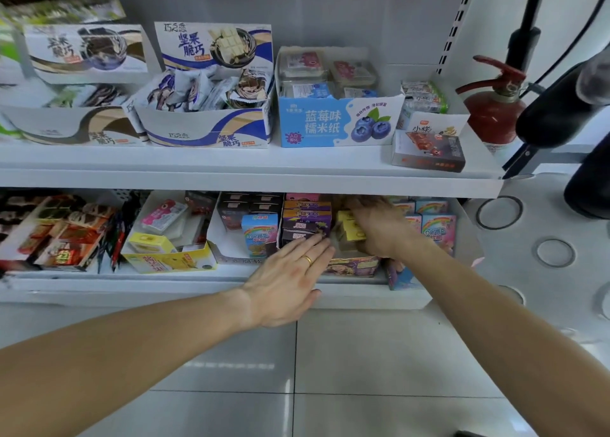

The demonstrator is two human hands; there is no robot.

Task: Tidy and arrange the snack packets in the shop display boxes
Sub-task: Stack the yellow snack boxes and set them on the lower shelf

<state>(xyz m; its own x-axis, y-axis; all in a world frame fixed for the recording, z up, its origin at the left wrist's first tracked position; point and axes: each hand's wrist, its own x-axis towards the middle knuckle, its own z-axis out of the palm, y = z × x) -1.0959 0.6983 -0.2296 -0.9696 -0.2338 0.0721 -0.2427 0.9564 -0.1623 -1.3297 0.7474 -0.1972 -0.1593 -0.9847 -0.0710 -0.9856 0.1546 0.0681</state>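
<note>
Both my hands reach into a purple display box (353, 266) on the lower shelf. My left hand (287, 281) lies flat with straight fingers, its tips touching the purple packets (305, 220) stacked in the box's left half. My right hand (376, 227) is deeper inside, its fingers curled over small yellow packets (353, 230); the fingertips are hidden under the upper shelf. A blue rainbow packet (259, 235) stands in the white box to the left.
More blue rainbow packets (435, 228) stand right of my right hand. A yellow display box (171, 260) sits further left. The upper shelf (251, 172) carries chocolate boxes and a blueberry box (333, 123). A red fire extinguisher (493, 113) stands beside the shelving.
</note>
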